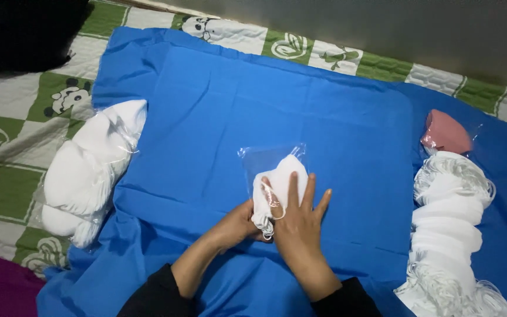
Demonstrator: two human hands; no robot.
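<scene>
A folded white face mask (281,176) lies half inside a small clear plastic bag (259,157) on the blue cloth (218,105). My right hand (298,220) lies flat on top of the mask, fingers spread and pressing it down. My left hand (239,225) sits beside and partly under the right one, gripping the mask's lower end with its ear loops; its fingers are mostly hidden.
A clear bag stuffed with white masks (86,173) lies at the cloth's left edge. A long pile of loose white masks (450,223) runs down the right side, with a pink mask in plastic (446,134) above it. A green-and-white quilted blanket (7,135) lies underneath.
</scene>
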